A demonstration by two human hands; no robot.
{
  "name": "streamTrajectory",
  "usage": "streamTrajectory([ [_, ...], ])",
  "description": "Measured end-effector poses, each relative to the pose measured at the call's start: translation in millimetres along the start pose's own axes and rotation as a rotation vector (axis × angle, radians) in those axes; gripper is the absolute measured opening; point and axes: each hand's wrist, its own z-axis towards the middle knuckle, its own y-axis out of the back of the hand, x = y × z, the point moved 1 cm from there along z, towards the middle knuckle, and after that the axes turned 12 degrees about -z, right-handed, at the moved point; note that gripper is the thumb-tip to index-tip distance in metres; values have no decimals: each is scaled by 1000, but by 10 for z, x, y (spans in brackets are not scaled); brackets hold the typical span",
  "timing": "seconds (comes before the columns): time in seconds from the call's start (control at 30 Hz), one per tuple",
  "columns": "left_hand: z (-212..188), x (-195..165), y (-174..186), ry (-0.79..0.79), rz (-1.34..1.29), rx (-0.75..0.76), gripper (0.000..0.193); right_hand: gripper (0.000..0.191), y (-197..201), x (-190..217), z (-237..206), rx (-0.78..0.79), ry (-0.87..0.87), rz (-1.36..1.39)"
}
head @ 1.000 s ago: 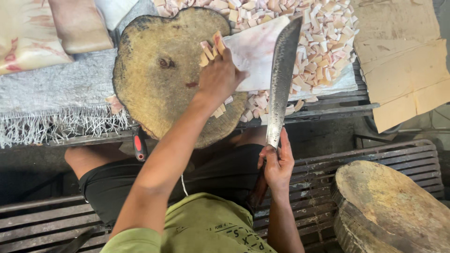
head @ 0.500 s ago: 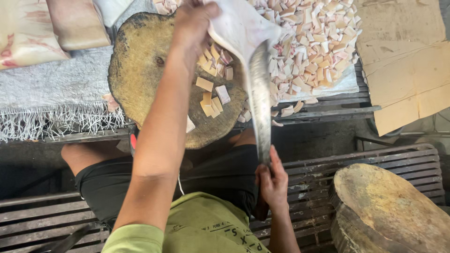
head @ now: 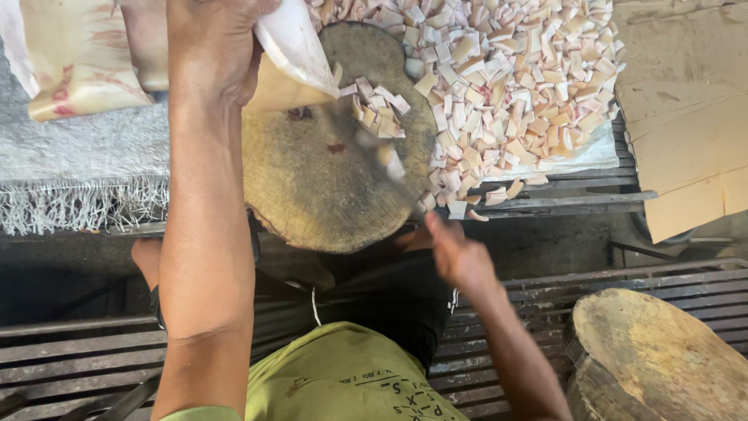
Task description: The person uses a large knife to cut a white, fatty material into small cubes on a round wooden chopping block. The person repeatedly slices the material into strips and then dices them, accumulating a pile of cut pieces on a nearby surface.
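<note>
My left hand (head: 209, 47) grips a pale slab (head: 292, 58) over the block (head: 312, 187); right hand (head: 460, 253) closed on the blurred cleaver (head: 382, 160).

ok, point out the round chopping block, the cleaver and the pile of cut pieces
round chopping block (head: 312, 187), head view, bare top face near its middle
cleaver (head: 382, 164), head view, motion-blurred blade over the block
pile of cut pieces (head: 514, 86), head view, middle of the heap beyond the block
</note>
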Motion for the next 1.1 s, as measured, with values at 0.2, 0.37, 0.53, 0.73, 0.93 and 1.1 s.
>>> streamTrajectory([
  [0.2, -118, -123, -287, -28, -115, 153, 12, 62, -21, -772, 807, -45, -243, -166],
  [0.37, -761, -74, -233, 104, -115, 31, 53, 59, 91, -626, 678, -84, -513, 256],
  [0.53, -1863, 258, 261, 352, 6, -396, 63, 64, -37, -19, 189, -95, -739, 650],
  [0.73, -2182, 383, 637, 178, 356, -357, 61, 62, -199, 584, -213, -134, -585, 829],
  [0.93, -1810, 591, 634, 282, 135, -605, 68, 61, -395, 655, -207, -36, -574, 803],
  [1.1, -1612, 741, 566, 246, -21, -527, 46, 64, -490, 581, -253, -47, -594, 991],
])
